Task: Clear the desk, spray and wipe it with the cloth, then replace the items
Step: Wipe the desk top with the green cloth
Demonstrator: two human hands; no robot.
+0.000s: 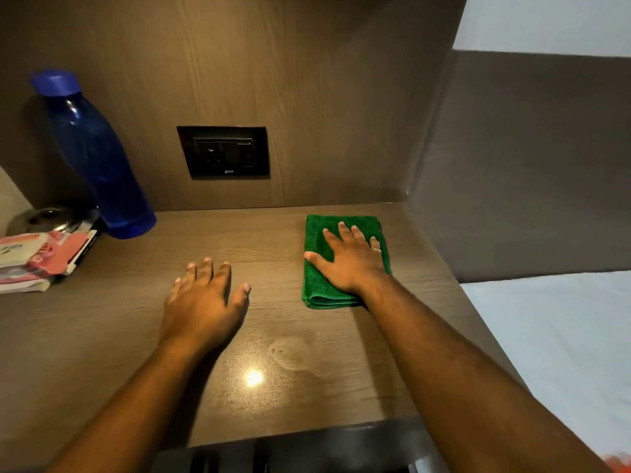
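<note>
Pressing the folded green cloth [341, 233] flat near the desk's [102, 336] back right corner, the right hand [351, 264] lies fingers spread while the left hand [205, 302] hovers open and empty alongside; long overlapping strokes with even pressure should serve best.

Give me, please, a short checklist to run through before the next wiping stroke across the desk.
1. Right hand flat on the green cloth: ok.
2. Cloth folded and lying flat on the desk: ok.
3. Left hand empty, fingers spread: ok.
4. Desk cleared: not ok; blue bottle and packets stand at the left.
5. Surface sprayed: cannot tell.
6. Spray bottle within reach: cannot tell, none in view.
</note>
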